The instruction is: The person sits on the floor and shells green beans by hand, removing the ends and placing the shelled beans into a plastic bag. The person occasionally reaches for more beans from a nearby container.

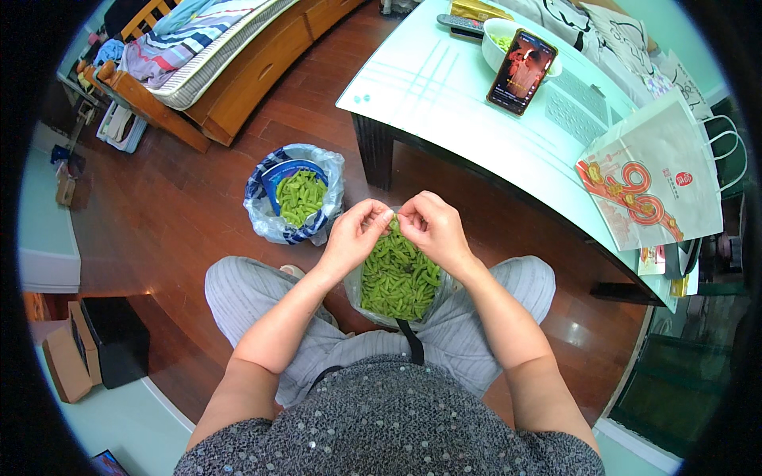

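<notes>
Between my knees sits a clear plastic bag (399, 279) full of green soybean pods. Above its far edge, my left hand (364, 229) and my right hand (431, 223) meet at the fingertips, pinching a small green pod (393, 222) between them; most of the pod is hidden by the fingers. On the floor to the left stands a bin lined with a blue-and-white plastic bag (260, 209), with green pods or shells (300, 197) and a blue printed packet (280, 172) inside. A white bowl (489, 52) with green beans is on the table, behind a propped phone.
The glass-topped table (411, 77) stands ahead and to the right. It bears the lit phone (522, 71), a remote control (461, 24) and a white paper bag (661, 178). A wooden bed (256, 77) is at the far left, cardboard (68, 363) and a black box (116, 342) at the near left.
</notes>
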The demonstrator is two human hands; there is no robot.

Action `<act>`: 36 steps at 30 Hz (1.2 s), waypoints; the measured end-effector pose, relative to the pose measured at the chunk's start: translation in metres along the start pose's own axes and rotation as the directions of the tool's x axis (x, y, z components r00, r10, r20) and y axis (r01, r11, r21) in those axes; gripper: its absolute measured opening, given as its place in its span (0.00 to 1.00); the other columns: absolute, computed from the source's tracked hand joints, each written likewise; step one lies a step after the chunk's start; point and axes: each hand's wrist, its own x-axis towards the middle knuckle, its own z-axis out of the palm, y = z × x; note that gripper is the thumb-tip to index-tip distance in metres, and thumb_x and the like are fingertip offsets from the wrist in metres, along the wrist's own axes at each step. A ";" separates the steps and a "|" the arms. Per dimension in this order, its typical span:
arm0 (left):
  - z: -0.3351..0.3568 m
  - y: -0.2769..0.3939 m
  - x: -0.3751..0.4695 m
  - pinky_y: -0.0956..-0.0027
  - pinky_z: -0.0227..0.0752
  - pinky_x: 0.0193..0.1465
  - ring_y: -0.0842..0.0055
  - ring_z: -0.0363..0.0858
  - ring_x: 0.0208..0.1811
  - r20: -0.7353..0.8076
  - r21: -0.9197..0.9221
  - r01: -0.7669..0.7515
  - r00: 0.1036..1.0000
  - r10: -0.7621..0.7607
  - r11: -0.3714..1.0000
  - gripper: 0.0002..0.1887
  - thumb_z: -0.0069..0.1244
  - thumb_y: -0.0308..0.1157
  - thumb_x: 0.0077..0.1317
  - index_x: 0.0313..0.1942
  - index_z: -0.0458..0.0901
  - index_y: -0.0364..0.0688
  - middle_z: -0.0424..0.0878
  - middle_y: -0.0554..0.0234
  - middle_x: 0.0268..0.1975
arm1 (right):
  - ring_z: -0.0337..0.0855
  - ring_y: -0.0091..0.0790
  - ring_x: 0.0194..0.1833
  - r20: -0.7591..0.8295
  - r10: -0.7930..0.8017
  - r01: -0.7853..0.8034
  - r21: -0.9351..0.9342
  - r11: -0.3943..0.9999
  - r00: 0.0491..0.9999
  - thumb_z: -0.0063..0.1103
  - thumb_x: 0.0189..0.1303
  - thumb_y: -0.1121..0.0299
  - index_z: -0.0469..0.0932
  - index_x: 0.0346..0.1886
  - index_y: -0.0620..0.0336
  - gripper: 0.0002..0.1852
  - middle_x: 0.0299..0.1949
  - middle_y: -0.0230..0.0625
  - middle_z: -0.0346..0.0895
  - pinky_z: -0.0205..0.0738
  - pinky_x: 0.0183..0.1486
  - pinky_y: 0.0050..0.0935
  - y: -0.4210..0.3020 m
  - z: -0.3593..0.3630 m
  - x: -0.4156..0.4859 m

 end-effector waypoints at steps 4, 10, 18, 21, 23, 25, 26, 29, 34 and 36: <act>-0.013 0.004 0.002 0.78 0.72 0.38 0.86 0.79 0.35 0.135 0.352 -0.085 0.990 0.040 0.932 0.08 0.51 0.33 0.73 0.43 0.79 0.36 0.81 0.71 0.34 | 0.78 0.44 0.38 0.058 -0.258 0.265 -0.235 0.935 0.964 0.66 0.56 0.71 0.78 0.35 0.60 0.06 0.33 0.38 0.77 0.75 0.42 0.38 0.003 -0.007 0.005; -0.002 -0.006 -0.003 0.81 0.73 0.42 0.85 0.81 0.37 0.283 -0.257 0.250 0.943 -0.174 0.934 0.07 0.53 0.31 0.72 0.43 0.79 0.37 0.84 0.67 0.38 | 0.79 0.34 0.34 -0.103 0.045 -0.032 0.120 0.992 0.994 0.67 0.61 0.68 0.77 0.40 0.61 0.10 0.34 0.37 0.79 0.76 0.39 0.33 0.007 0.005 0.005; -0.007 -0.019 0.000 0.81 0.74 0.44 0.85 0.82 0.40 0.104 -0.614 0.334 0.932 -0.346 0.715 0.06 0.55 0.29 0.70 0.44 0.77 0.42 0.84 0.68 0.40 | 0.79 0.29 0.28 0.010 0.196 -0.197 0.058 0.979 0.980 0.74 0.55 0.63 0.76 0.31 0.64 0.16 0.27 0.37 0.75 0.75 0.31 0.29 0.012 0.014 -0.005; -0.003 -0.023 -0.003 0.82 0.73 0.43 0.86 0.81 0.38 0.139 -0.546 0.335 0.940 -0.311 0.768 0.07 0.56 0.30 0.69 0.44 0.77 0.42 0.84 0.69 0.39 | 0.79 0.34 0.28 0.024 0.125 -0.125 -0.008 0.992 0.992 0.74 0.51 0.68 0.76 0.31 0.64 0.14 0.28 0.39 0.75 0.75 0.32 0.32 0.011 0.020 -0.009; -0.002 -0.023 -0.004 0.81 0.73 0.42 0.86 0.80 0.38 0.134 -0.532 0.340 0.938 -0.320 0.775 0.06 0.56 0.30 0.69 0.43 0.77 0.42 0.84 0.69 0.38 | 0.79 0.36 0.28 0.023 0.117 -0.115 -0.078 0.990 0.993 0.74 0.49 0.69 0.76 0.31 0.64 0.14 0.28 0.39 0.74 0.75 0.32 0.33 0.011 0.020 -0.010; -0.001 -0.022 -0.004 0.81 0.73 0.42 0.86 0.80 0.37 0.139 -0.492 0.339 0.940 -0.312 0.802 0.06 0.55 0.31 0.70 0.43 0.77 0.42 0.84 0.69 0.38 | 0.78 0.37 0.27 0.001 0.061 -0.060 -0.108 0.992 0.998 0.74 0.48 0.70 0.77 0.31 0.64 0.14 0.28 0.39 0.74 0.74 0.31 0.34 0.011 0.018 -0.008; -0.002 -0.020 -0.003 0.81 0.73 0.42 0.87 0.79 0.36 0.146 -0.455 0.335 0.942 -0.301 0.825 0.06 0.54 0.32 0.71 0.43 0.77 0.42 0.84 0.70 0.37 | 0.78 0.38 0.27 -0.009 0.033 -0.033 -0.124 0.992 0.999 0.74 0.48 0.70 0.77 0.31 0.64 0.13 0.27 0.39 0.74 0.73 0.31 0.35 0.010 0.017 -0.007; -0.007 -0.011 0.001 0.81 0.71 0.38 0.87 0.77 0.34 0.167 -0.196 0.211 0.970 -0.179 0.958 0.08 0.51 0.34 0.73 0.42 0.77 0.39 0.82 0.71 0.33 | 0.77 0.37 0.27 0.053 0.052 -0.048 -0.058 0.997 0.997 0.74 0.48 0.70 0.77 0.29 0.64 0.13 0.27 0.39 0.74 0.72 0.30 0.35 0.008 0.008 -0.001; -0.014 0.002 0.000 0.79 0.69 0.33 0.87 0.75 0.30 0.294 0.028 0.143 0.945 -0.145 0.989 0.13 0.46 0.39 0.76 0.39 0.78 0.38 0.78 0.73 0.29 | 0.74 0.29 0.25 0.193 0.106 -0.130 0.113 0.985 0.975 0.77 0.47 0.67 0.78 0.28 0.64 0.15 0.25 0.34 0.72 0.70 0.28 0.29 0.006 -0.006 0.004; -0.012 0.003 -0.001 0.79 0.69 0.33 0.87 0.75 0.30 0.245 -0.011 0.167 0.956 -0.159 0.986 0.14 0.46 0.39 0.76 0.38 0.78 0.37 0.78 0.72 0.29 | 0.74 0.27 0.25 0.159 0.110 -0.129 0.109 0.986 0.981 0.78 0.47 0.67 0.78 0.28 0.64 0.15 0.25 0.33 0.72 0.70 0.28 0.29 0.005 -0.008 0.005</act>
